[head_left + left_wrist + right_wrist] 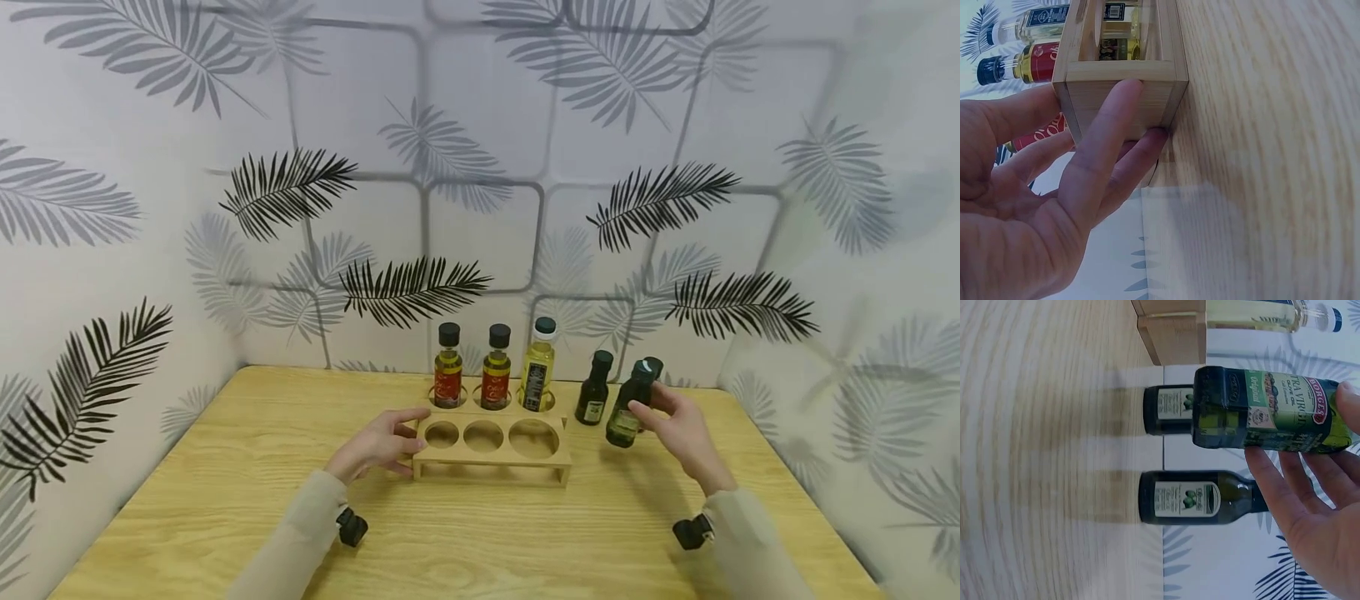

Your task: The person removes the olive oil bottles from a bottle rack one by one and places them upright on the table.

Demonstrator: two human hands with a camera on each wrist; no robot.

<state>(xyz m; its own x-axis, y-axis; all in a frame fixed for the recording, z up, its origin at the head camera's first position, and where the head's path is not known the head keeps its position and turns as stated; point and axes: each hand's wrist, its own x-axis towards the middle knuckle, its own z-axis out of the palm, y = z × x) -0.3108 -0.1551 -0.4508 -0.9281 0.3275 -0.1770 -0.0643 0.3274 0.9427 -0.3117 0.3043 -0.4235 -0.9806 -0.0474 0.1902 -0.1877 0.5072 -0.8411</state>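
A dark green olive oil bottle [624,421] is in my right hand [678,429], tilted and lifted off the table. Its "Extra Virgin" label [1288,403] faces the right wrist camera, with thumb and fingers pinching the neck end. My left hand [382,446] touches the left end of a two-tier wooden rack [495,457], its fingertips against the end panel [1119,103]. Three round holes show in the rack's lower front tier. Standing in the back tier are two red-labelled oil bottles [448,383] [496,383] and a taller pale yellow oil bottle [537,375].
Two dark green bottles stand right of the rack: one [593,392] in plain sight, the other [655,367] partly behind the held bottle and right hand. A leaf-patterned wall covering [480,225] rises behind the wooden table [247,450] and along both sides.
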